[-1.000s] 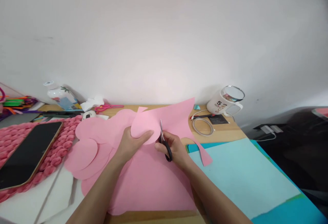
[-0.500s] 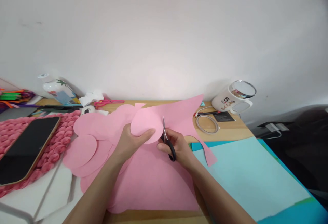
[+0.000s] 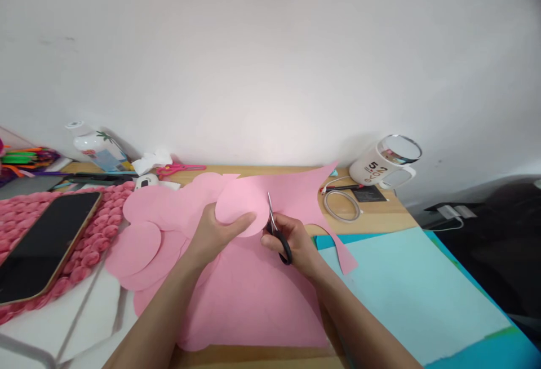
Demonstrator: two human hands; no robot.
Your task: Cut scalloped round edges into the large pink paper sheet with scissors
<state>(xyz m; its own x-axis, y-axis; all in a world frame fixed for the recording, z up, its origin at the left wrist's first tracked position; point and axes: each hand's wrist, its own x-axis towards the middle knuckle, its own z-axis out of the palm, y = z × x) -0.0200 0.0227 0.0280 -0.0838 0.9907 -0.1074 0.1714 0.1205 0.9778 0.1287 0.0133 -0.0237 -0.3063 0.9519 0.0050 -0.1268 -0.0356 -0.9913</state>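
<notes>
My left hand [image 3: 213,234] pinches a rounded pink paper shape [image 3: 239,204], thumb on top, holding it above a large pink sheet [image 3: 253,296]. My right hand [image 3: 291,240] grips black-handled scissors [image 3: 276,232], their blades pointing up along the right edge of that rounded shape. Several cut pink rounds [image 3: 137,245] lie to the left on the sheet.
A phone [image 3: 40,245] rests on a pink knitted mat [image 3: 95,234] at left. A white mug [image 3: 382,166], a coiled cable [image 3: 341,204] and a black card sit at back right. Light blue paper [image 3: 401,290] covers the right. Pink scissors [image 3: 177,168], a bottle [image 3: 95,146] and coloured sticks stand at the back left.
The scissors have crept slightly along the edge of the rounded shape. The view shifted a little after the earliest frame; both hands stay in place.
</notes>
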